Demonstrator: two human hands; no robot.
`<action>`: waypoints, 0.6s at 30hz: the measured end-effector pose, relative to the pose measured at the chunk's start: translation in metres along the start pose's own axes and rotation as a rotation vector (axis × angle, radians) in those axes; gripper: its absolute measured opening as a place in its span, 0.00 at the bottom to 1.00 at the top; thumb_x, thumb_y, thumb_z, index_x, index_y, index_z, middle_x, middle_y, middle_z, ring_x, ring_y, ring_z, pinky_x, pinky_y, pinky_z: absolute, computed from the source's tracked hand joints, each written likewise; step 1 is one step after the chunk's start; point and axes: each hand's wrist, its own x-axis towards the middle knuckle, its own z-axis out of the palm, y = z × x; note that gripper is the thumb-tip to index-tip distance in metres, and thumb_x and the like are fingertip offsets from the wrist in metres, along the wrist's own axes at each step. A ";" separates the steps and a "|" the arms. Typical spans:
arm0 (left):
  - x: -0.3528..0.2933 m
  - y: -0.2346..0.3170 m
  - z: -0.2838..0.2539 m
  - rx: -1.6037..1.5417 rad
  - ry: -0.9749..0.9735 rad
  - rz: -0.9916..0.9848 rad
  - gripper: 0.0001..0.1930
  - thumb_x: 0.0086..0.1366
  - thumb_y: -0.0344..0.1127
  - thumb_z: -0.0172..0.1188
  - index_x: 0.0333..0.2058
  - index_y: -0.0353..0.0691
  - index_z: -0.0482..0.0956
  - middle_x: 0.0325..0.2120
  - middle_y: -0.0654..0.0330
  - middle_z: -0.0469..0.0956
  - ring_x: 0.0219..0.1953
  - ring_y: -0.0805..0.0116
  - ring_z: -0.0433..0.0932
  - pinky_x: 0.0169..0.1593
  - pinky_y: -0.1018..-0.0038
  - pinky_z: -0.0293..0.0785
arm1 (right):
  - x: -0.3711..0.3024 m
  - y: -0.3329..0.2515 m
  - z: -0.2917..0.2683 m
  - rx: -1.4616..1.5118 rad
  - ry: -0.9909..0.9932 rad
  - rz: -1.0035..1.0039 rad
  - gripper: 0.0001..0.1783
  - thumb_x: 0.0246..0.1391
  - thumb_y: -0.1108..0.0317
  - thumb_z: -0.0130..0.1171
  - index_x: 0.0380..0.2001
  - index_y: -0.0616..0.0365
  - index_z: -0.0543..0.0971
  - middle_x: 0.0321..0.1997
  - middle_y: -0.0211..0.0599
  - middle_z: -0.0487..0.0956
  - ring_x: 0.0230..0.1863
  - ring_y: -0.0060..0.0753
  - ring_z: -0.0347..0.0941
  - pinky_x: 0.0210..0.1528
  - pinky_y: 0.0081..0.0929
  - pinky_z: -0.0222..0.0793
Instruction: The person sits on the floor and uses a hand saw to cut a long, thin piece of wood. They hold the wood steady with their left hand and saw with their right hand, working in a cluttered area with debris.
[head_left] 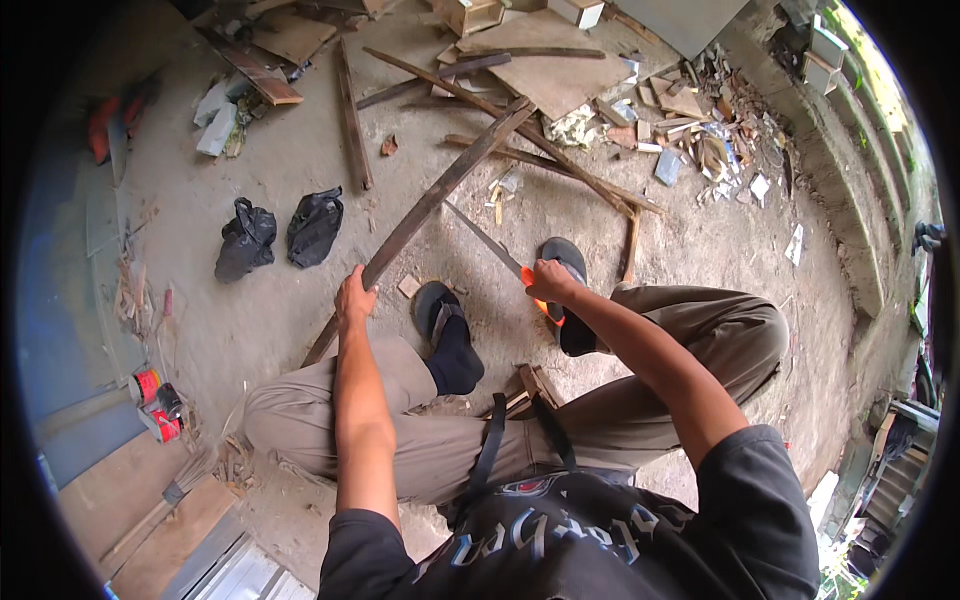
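My left hand (355,296) is closed around a long dark wooden beam (440,192), which slants from beside my left leg up to the far pile of timber. In my right hand (552,280) is a handsaw (487,240) with an orange handle, gripped with the fingers wrapped round it. Its blade points up and left, and the tip reaches close to the beam's right edge. Whether the blade touches the wood I cannot tell. Between my hands are my feet in dark sandals (435,305), with a small wood offcut (409,286) beside the left one.
Two black plastic bags (315,227) lie to the left. Several long timbers (560,165) and a wooden panel (550,75) lie crossed ahead. Scrap and rubbish (715,150) are heaped at the far right, by concrete steps (830,180). Red cans (160,420) stand at the left.
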 end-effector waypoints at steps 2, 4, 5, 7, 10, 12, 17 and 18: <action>0.007 0.004 -0.005 -0.002 0.098 0.006 0.32 0.60 0.39 0.68 0.62 0.51 0.67 0.51 0.51 0.78 0.56 0.48 0.75 0.58 0.55 0.71 | -0.003 -0.011 -0.034 0.127 -0.011 -0.033 0.28 0.43 0.56 0.68 0.41 0.69 0.79 0.44 0.57 0.82 0.48 0.56 0.80 0.51 0.41 0.76; 0.012 0.017 -0.015 -0.022 0.180 0.018 0.30 0.61 0.39 0.68 0.60 0.51 0.66 0.50 0.51 0.78 0.56 0.49 0.75 0.57 0.52 0.70 | -0.014 -0.024 -0.070 0.233 0.035 -0.099 0.26 0.46 0.54 0.68 0.40 0.67 0.80 0.39 0.51 0.83 0.43 0.47 0.82 0.45 0.38 0.76; 0.008 0.027 -0.019 -0.038 0.204 0.024 0.30 0.61 0.39 0.67 0.60 0.51 0.65 0.50 0.51 0.78 0.56 0.49 0.75 0.57 0.51 0.70 | -0.027 -0.035 -0.089 0.366 0.012 -0.096 0.25 0.47 0.54 0.68 0.40 0.66 0.80 0.37 0.48 0.83 0.41 0.43 0.81 0.44 0.37 0.75; 0.008 0.039 -0.037 -0.068 0.231 0.042 0.29 0.62 0.39 0.67 0.58 0.51 0.63 0.50 0.51 0.78 0.56 0.49 0.75 0.56 0.49 0.69 | -0.054 -0.068 -0.131 0.627 -0.025 -0.108 0.23 0.50 0.55 0.67 0.41 0.65 0.81 0.34 0.42 0.83 0.36 0.35 0.81 0.40 0.34 0.74; 0.009 0.054 -0.041 -0.094 0.219 0.079 0.28 0.62 0.40 0.67 0.56 0.51 0.63 0.50 0.51 0.78 0.55 0.49 0.76 0.54 0.48 0.69 | -0.072 -0.082 -0.143 0.705 0.168 -0.208 0.20 0.54 0.56 0.65 0.38 0.65 0.81 0.29 0.37 0.82 0.31 0.29 0.78 0.36 0.32 0.72; 0.010 0.062 -0.040 -0.101 0.268 0.105 0.28 0.63 0.40 0.66 0.57 0.51 0.63 0.50 0.51 0.79 0.55 0.48 0.76 0.54 0.47 0.69 | -0.083 -0.087 -0.153 0.597 0.328 -0.173 0.20 0.53 0.57 0.65 0.33 0.68 0.81 0.26 0.41 0.81 0.29 0.27 0.78 0.34 0.32 0.72; 0.014 0.073 -0.038 -0.169 0.316 0.207 0.31 0.64 0.40 0.65 0.63 0.56 0.63 0.49 0.51 0.78 0.55 0.48 0.75 0.54 0.47 0.69 | -0.107 -0.089 -0.155 0.758 0.488 -0.151 0.17 0.54 0.59 0.62 0.32 0.67 0.80 0.22 0.41 0.80 0.26 0.28 0.77 0.32 0.32 0.71; 0.014 0.073 -0.039 -0.174 0.334 0.199 0.32 0.64 0.40 0.65 0.64 0.56 0.63 0.49 0.51 0.78 0.55 0.48 0.75 0.54 0.47 0.69 | -0.115 -0.096 -0.156 0.789 0.536 -0.196 0.17 0.55 0.59 0.62 0.32 0.67 0.81 0.22 0.42 0.80 0.26 0.29 0.78 0.33 0.33 0.71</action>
